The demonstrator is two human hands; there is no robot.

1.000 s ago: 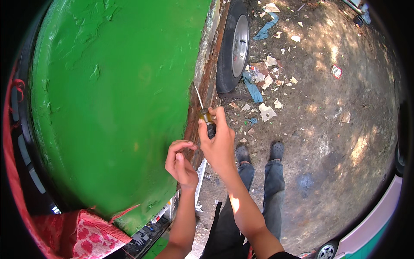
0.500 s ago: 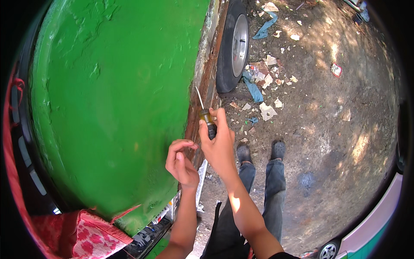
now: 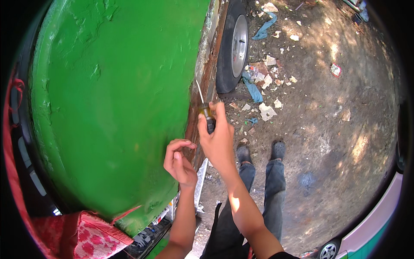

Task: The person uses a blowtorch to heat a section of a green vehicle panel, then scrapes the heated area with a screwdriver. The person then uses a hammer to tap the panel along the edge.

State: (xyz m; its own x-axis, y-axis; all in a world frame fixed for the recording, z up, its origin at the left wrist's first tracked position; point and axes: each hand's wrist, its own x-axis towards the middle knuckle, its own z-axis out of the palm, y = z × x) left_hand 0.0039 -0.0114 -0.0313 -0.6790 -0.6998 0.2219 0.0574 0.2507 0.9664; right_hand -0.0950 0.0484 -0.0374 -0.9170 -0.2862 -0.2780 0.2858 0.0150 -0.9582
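Tool [image 3: 205,111] with yellow-and-black handle [image 3: 211,126], thin metal shaft [image 3: 199,91], clasped in right hand [image 3: 218,140]; left hand [image 3: 179,163] loosely half-curled near rust-brown edge [image 3: 192,121], contact unclear.

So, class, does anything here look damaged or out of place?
Yes: the otherwise smooth green panel is wrinkled at upper left, its brown edge looks ragged, and broken pale pieces litter the ground by the wheel.

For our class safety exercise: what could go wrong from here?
The thin-shafted tool in the right hand could slip and scratch the green panel beside its tip. The left hand, loosely curled near the rough brown edge, might get scraped. Pale scraps litter the ground ahead of the shoes, so a step forward could perhaps lose footing.
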